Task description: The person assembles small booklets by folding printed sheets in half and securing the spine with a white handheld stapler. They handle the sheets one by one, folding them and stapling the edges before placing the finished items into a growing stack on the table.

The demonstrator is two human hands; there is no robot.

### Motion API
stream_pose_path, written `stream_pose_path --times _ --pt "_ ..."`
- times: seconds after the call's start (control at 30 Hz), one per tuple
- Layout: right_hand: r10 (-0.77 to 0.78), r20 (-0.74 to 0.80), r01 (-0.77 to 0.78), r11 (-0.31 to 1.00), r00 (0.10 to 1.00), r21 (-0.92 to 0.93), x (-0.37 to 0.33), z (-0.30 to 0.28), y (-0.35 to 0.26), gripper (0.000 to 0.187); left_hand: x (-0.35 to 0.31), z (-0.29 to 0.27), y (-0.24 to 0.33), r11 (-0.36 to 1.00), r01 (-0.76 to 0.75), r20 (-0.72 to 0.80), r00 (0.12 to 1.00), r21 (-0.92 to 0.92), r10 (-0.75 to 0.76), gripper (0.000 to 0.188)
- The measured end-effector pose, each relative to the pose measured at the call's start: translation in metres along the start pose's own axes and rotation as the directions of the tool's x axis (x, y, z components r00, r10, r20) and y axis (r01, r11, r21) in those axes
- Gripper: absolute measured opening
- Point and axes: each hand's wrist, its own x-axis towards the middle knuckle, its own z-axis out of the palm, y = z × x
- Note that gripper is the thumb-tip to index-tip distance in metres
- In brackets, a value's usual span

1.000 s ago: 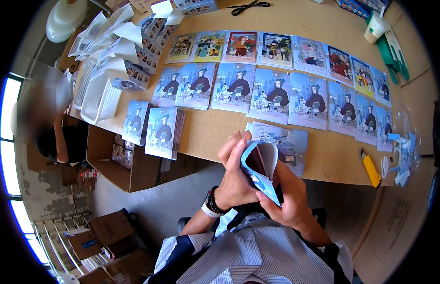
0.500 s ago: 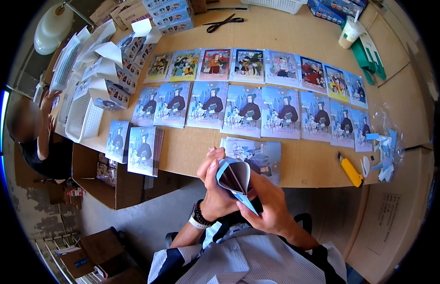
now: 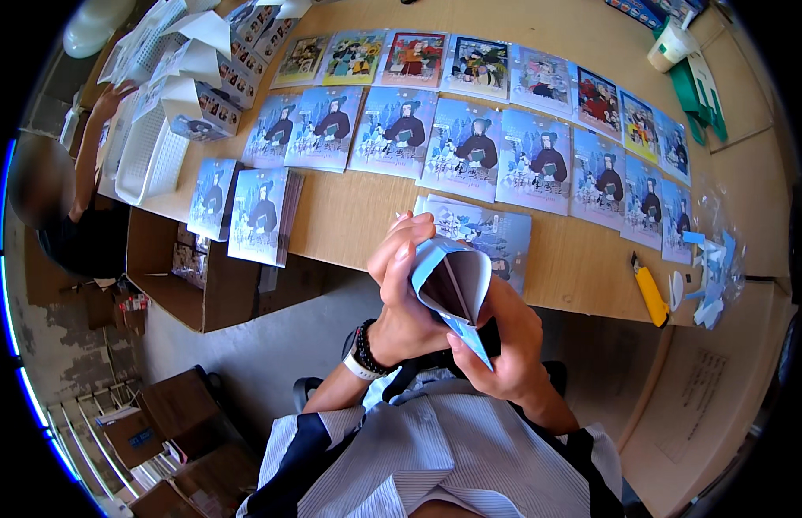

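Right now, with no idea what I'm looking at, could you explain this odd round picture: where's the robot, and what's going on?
There is no robot here. The left hand and right hand belong to a person wearing two fisheye cameras on the head. This is the left camera's view, looking down; its wide lens bends straight edges and leaves the corners black.

Both hands hold a light-blue pouch, its mouth gaping upward. Something is inside, but I can't tell what.

On the table lie a far row of varied pictures, a nearer row of matching blue prints and small stacks at left. A yellow cutter lies at right. Another person's hand shows at far left.
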Motion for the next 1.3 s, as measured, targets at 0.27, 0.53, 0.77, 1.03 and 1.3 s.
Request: stream_pose_path --times 0.27,0.53,0.77,1.03,1.3 --pt "0.022 -0.007 -0.022 1.0 1.0 -0.001 0.002 0.0 -0.003 0.068 0.001 0.001 0.0 1.0 0.01 0.01 1.0 0.028 -0.01 0.12" --pt "0.022 -0.005 -0.022 1.0 1.0 0.006 0.004 0.003 -0.003 0.065 -0.012 -0.003 -0.007 0.996 0.058 0.065 0.996 0.06 -0.062 0.132" --pt "0.077 -0.006 -0.076 0.994 0.997 0.082 0.003 0.005 -0.002 0.065 -0.013 -0.003 -0.013 0.997 0.055 0.067 0.996 0.054 -0.059 0.135" --pt "-0.055 -0.029 0.056 0.998 0.998 0.019 0.002 0.007 0.007 0.064 -0.023 -0.001 -0.011 0.982 0.186 0.105 0.976 0.038 -0.189 0.124" --pt "-0.061 -0.047 0.061 0.998 0.997 -0.004 -0.01 -0.006 0.01 0.057 -0.002 -0.003 0.005 0.967 0.245 0.305 0.918 0.065 -0.253 0.139"
